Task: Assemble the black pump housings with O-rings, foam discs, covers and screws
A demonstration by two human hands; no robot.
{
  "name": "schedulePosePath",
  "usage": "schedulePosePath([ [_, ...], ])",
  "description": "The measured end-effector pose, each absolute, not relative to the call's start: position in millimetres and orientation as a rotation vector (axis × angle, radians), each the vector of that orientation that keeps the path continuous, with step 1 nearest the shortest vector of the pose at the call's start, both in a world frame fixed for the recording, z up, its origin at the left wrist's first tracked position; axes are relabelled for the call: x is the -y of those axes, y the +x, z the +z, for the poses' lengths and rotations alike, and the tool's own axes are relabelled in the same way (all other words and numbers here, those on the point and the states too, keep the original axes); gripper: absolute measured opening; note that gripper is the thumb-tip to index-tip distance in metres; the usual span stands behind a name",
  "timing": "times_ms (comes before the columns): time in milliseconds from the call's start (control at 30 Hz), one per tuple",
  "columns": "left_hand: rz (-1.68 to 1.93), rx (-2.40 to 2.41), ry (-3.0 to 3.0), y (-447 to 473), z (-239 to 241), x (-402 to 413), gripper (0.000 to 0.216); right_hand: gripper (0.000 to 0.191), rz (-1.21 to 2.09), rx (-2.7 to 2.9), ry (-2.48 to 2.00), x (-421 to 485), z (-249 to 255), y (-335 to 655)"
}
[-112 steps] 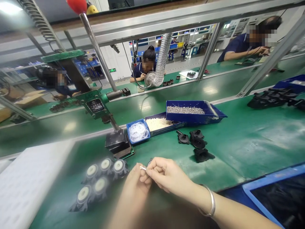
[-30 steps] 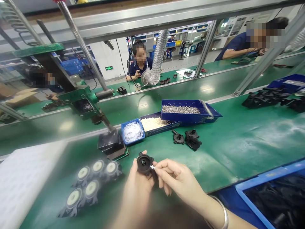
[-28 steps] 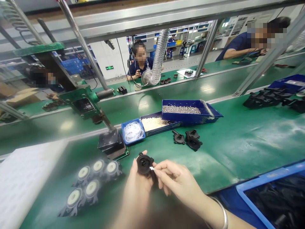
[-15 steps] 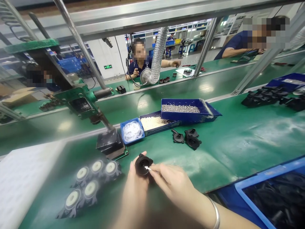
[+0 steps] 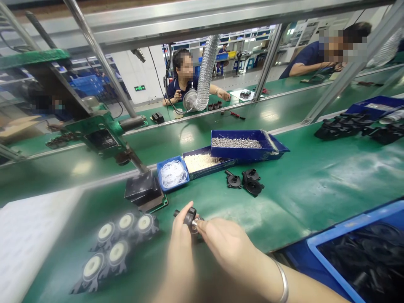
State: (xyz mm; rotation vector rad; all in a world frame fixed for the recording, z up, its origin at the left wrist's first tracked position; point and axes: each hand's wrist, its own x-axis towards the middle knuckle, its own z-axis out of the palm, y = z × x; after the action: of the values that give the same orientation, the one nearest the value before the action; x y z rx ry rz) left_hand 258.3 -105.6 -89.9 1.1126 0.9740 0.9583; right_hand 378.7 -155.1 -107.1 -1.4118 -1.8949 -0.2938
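Over the green bench, my left hand (image 5: 182, 246) is closed around a black plastic pump housing (image 5: 190, 216), tilted so its open side faces right. From that side, my right hand (image 5: 225, 240) pinches a small thin white pin-like piece (image 5: 194, 223) at the housing's opening. How deep the piece reaches inside cannot be seen. Beyond my hands lie several black housing covers (image 5: 252, 186) in a small cluster. On the left stand several dark housings with cream-white round inserts (image 5: 117, 251), blurred in the picture.
A green hand press (image 5: 143, 185) stands at the left. Blue trays hold white rings (image 5: 173, 173), small cream pieces (image 5: 202, 162) and metal pins (image 5: 235, 143). A blue crate (image 5: 331, 261) of black parts sits at lower right. Across the rail, a co-worker (image 5: 183, 80) sits.
My left hand has turned the black housing so its opening faces right instead of up. My right hand keeps its pinch on the white piece. The co-worker's hand has lowered to their bench.
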Motion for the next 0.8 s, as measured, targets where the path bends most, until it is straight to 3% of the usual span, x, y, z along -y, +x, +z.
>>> schedulePosePath([
  [133, 0.925, -1.05, 1.404, 249, -96, 106, 0.045, 0.013, -0.058, 1.786, -1.386, 150, -113, 377],
  [267, 0.76, -0.941, 1.906, 233, -103, 88, 0.042, 0.011, 0.968, 1.28, -1.226, 145, -112, 386],
  [400, 0.754, -0.482, 2.408, 227, -98, 68, 0.049, 0.043, 1.54, 0.899, -0.788, 143, -102, 403],
  [600, 0.93, -0.243, 2.462, 244, -101, 59, 0.085, 0.041, 1.617, 0.752, -0.826, 145, -103, 413],
  [733, 0.74, -0.411, 2.313, 229, -120, 48, 0.118, 0.065, 1.665, 0.727, -0.762, 152, -110, 426],
  [800, 0.554, -0.569, 2.231, 218, -131, 42, 0.127, 0.056, 1.612, 0.727, -0.76, 152, -111, 435],
])
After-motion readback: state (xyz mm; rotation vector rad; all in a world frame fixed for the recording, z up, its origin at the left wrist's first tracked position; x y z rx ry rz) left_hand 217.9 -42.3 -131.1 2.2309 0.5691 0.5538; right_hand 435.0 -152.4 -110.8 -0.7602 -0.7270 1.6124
